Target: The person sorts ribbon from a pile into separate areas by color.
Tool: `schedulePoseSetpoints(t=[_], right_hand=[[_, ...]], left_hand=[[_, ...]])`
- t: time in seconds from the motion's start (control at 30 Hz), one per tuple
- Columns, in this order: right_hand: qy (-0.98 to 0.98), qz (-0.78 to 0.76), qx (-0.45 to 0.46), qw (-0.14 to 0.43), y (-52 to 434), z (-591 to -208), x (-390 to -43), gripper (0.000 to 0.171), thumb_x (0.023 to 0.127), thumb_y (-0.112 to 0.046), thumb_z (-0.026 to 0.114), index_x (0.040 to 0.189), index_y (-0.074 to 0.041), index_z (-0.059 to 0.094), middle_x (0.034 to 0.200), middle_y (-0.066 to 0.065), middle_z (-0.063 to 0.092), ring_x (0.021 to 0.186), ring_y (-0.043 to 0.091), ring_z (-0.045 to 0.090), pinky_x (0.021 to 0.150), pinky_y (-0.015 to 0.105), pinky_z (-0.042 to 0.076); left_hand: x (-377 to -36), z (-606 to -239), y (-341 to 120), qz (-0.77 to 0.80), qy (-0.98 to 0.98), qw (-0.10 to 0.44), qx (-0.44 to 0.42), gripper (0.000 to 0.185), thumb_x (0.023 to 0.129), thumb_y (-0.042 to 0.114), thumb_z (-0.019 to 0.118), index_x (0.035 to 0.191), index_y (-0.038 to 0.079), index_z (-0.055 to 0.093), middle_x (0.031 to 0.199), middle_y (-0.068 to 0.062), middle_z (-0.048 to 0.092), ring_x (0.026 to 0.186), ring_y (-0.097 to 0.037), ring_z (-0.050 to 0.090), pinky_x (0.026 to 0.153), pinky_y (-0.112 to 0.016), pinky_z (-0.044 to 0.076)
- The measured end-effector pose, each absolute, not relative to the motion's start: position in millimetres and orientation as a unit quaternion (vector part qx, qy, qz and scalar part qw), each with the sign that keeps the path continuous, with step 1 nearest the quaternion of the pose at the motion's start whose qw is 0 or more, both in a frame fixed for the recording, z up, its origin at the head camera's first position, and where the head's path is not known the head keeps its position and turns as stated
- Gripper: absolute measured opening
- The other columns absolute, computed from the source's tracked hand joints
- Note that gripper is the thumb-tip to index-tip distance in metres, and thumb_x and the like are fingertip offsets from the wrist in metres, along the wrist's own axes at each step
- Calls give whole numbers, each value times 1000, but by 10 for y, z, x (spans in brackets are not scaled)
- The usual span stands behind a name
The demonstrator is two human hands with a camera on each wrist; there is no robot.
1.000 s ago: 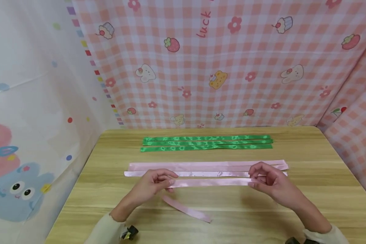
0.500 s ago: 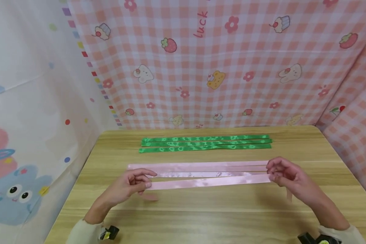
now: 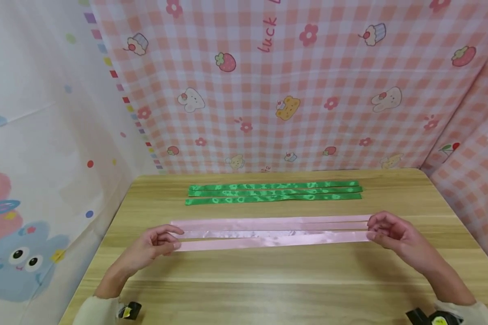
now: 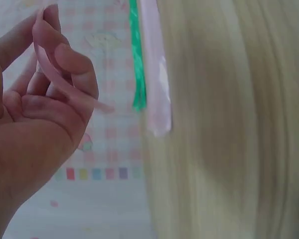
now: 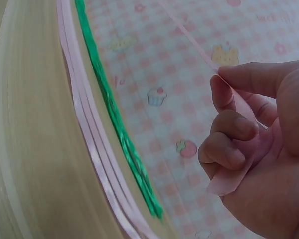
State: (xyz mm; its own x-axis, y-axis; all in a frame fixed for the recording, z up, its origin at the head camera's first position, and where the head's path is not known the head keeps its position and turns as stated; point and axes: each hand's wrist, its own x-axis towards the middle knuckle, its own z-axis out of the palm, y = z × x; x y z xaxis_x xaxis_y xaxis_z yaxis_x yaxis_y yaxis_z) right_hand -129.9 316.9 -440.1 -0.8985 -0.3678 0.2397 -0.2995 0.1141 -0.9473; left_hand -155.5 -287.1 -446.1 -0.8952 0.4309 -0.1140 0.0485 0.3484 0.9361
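A pink satin ribbon [image 3: 268, 241] is stretched out flat and taut, just above the table [image 3: 268, 289], between the two hands. The left hand [image 3: 152, 246] pinches its left end between thumb and curled fingers; the right hand [image 3: 390, 234] pinches the right end between thumb and forefinger, with the ribbon's tail curling down into the palm. Just behind it two more pink ribbons [image 3: 268, 223] lie side by side on the table, running the same way. Farther back, well apart from these, three green ribbons [image 3: 274, 192] lie close together near the pink checked backdrop [image 3: 293, 90]
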Motion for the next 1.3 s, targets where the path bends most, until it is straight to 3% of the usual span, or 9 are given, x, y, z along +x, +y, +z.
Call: schedulePoseSetpoints(t=[0.13, 0.37, 0.53, 0.7, 0.93, 1.1, 1.3], right_hand=[[768, -606, -204, 40, 3235, -4446, -1305, 15, 95, 11, 54, 105, 2, 56, 89, -5, 65, 76, 2, 59, 57, 29, 45], [778, -600, -174, 65, 3333, -4556, -1338, 17, 95, 7, 57, 104, -7, 59, 87, -5, 66, 75, 3, 60, 57, 26, 48], [788, -596, -140, 65, 3407, -4647, -1362, 15, 95, 6, 58, 103, -6, 60, 87, -6, 68, 75, 3, 60, 56, 22, 48], [815, -568, -98, 60, 3480, -4729, -1393, 9, 95, 2, 61, 102, -2, 59, 84, -7, 66, 66, 5, 56, 49, 27, 43], [825, -558, -62, 69, 3542, -4815, -1439, 8, 95, -2, 63, 101, -3, 58, 80, -8, 64, 58, 8, 51, 48, 30, 45], [832, -548, -49, 69, 3570, -4858, -1467, 15, 95, -4, 64, 103, 3, 55, 79, -7, 65, 56, 10, 51, 49, 30, 47], [847, -528, -11, 61, 3597, -4893, -1482, 25, 92, -8, 69, 104, 7, 53, 76, -7, 64, 54, 11, 51, 46, 29, 44]], left_hand=[[-1552, -4530, -2987, 560, 801, 164, 132, 28, 94, 11, 67, 121, 4, 62, 94, -6, 71, 76, -12, 63, 66, -27, 55], [-1545, -4590, -3116, 563, 806, 157, 98, 40, 94, 8, 67, 125, -12, 52, 91, -7, 69, 76, -11, 62, 68, -27, 54], [-1570, -4625, -3167, 561, 811, 154, 53, 40, 94, 9, 66, 126, -11, 53, 91, -9, 69, 76, -13, 62, 69, -27, 54], [-1589, -4668, -3187, 563, 811, 155, 32, 42, 96, 9, 65, 130, -11, 50, 100, -18, 70, 85, -16, 66, 77, -30, 58], [-1645, -4709, -3132, 553, 821, 133, -35, 41, 94, 10, 67, 128, -7, 51, 97, -13, 71, 85, -19, 67, 76, -29, 58], [-1666, -4728, -3131, 561, 815, 137, -51, 43, 96, 5, 63, 135, -6, 46, 103, -16, 71, 86, -20, 69, 78, -30, 58], [-1666, -4766, -3128, 552, 822, 120, -73, 43, 94, 4, 66, 130, -8, 48, 96, -11, 74, 82, -17, 68, 74, -28, 58]])
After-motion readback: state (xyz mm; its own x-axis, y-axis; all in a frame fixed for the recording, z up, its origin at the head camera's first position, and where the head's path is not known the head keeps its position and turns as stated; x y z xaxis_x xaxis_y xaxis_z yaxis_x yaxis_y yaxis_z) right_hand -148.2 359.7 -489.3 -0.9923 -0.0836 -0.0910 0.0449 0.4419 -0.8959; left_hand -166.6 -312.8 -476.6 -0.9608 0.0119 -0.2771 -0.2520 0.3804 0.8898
